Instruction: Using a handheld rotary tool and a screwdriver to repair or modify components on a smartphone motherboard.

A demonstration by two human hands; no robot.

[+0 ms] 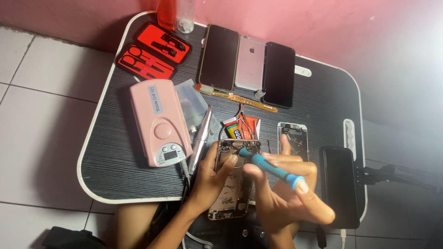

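My left hand [210, 177] grips opened phone housing [232, 180] at near counter [115, 157] edge. My right hand [286, 193] closed around blue screwdriver [267, 167], tip on housing's far end. Pink drill unit [159, 122] left.

Bare metal phone housing [230, 184], glossy pink plastic drill box [159, 122]

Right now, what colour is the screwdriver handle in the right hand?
Teal-blue screwdriver handle with a black shaft, gripped by the right hand; head view.

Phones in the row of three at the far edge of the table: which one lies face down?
The middle phone, with its silver-pink back up. The left phone and the right phone each show a dark screen.
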